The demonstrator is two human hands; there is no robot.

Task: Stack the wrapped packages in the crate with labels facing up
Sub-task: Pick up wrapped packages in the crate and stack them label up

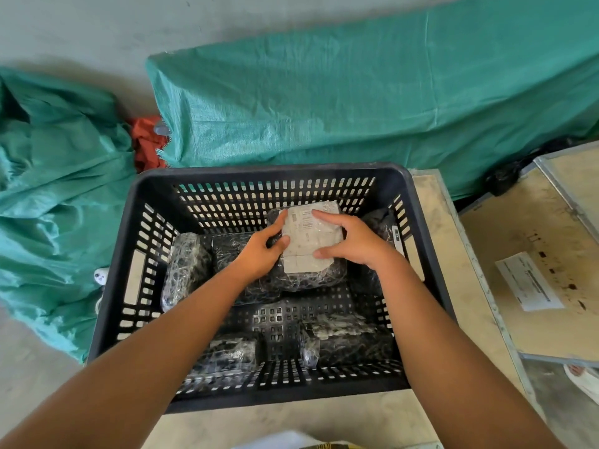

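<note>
Our forearms come in from the bottom edge, both reaching into the crate (pixel 116 286). It's black plastic with slotted walls and a perforated floor, sitting on a pale board.

Nearest us, two packages lie on the crate floor by the near wall: near-left package (pixel 227 354) and near-right package (pixel 350 338). Both are black bundles under shiny clear wrap; we see no label on their upper faces from here.

Mid-crate, our left hand (pixel 262 254) and right hand (pixel 353 241) both grip the top package (pixel 308 247), fingers curled on its left and right edges, thumbs on top. It's black, clear-wrapped, with a pale grey label (pixel 304 241) facing up; barcode and print visible but unreadable. It rests on another package (pixel 233 254) beneath, partly hidden by the left hand.

Against the left wall, one package (pixel 183 267) leans on its side. By the right wall, a dark bundle (pixel 381 222) is mostly hidden behind our right wrist; probably another package, so that's six by our count, one label showing.

Right of the crate: a wooden case (pixel 518 254) with metal edging and a white sheet (pixel 528 281) on it.

Beyond: two green sacks, one big (pixel 356 92), one crumpled at left (pixel 58 189), red cloth (pixel 147 140) between them.
</note>
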